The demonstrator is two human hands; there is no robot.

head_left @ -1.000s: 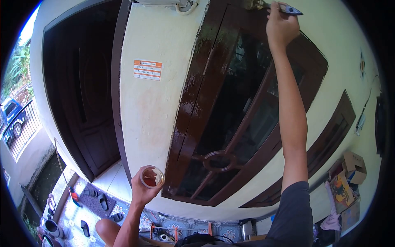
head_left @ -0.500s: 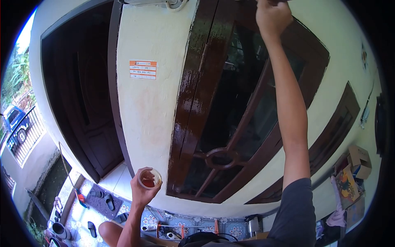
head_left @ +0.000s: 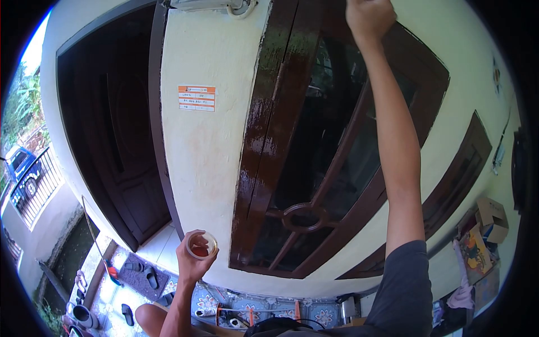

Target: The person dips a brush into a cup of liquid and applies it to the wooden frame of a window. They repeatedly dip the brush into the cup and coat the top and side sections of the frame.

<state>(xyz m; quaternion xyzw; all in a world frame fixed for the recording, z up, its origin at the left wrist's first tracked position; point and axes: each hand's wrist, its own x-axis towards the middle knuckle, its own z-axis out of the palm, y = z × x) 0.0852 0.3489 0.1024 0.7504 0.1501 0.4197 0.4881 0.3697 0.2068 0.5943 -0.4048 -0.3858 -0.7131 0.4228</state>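
Sleeve: dark grey sleeve (head_left: 401,292) at the lower right of the frame, covering the raised right arm's shoulder
Knee: bare knee (head_left: 149,315) at the bottom left centre, beneath the left forearm
Left hand: left hand (head_left: 192,262) in the lower centre-left, fingers wrapped round a small clear cup (head_left: 201,245), held upright
Cup: holds a reddish-brown liquid; it sits just left of the window frame's lower corner, in front of the cream wall
Right hand: right hand (head_left: 368,17) at the top edge, right of centre, arm stretched straight up; fingers curled shut into a fist, but what they grip is cut off by the frame, so I cannot tell
Window frame: dark brown window frame (head_left: 264,135) through the centre, its left upright glossy and wet-looking, with a ring ornament (head_left: 303,216) low in the glass
Wall: cream wall (head_left: 208,157) carrying an orange and white sticker (head_left: 196,98) at the upper left centre
Door: dark wooden door (head_left: 112,123) at the left
Floor: sandals (head_left: 149,277) on patterned tiles at the lower left
Far right: cardboard box (head_left: 493,216) by the wall
Far left: blue vehicle (head_left: 18,163) behind railings
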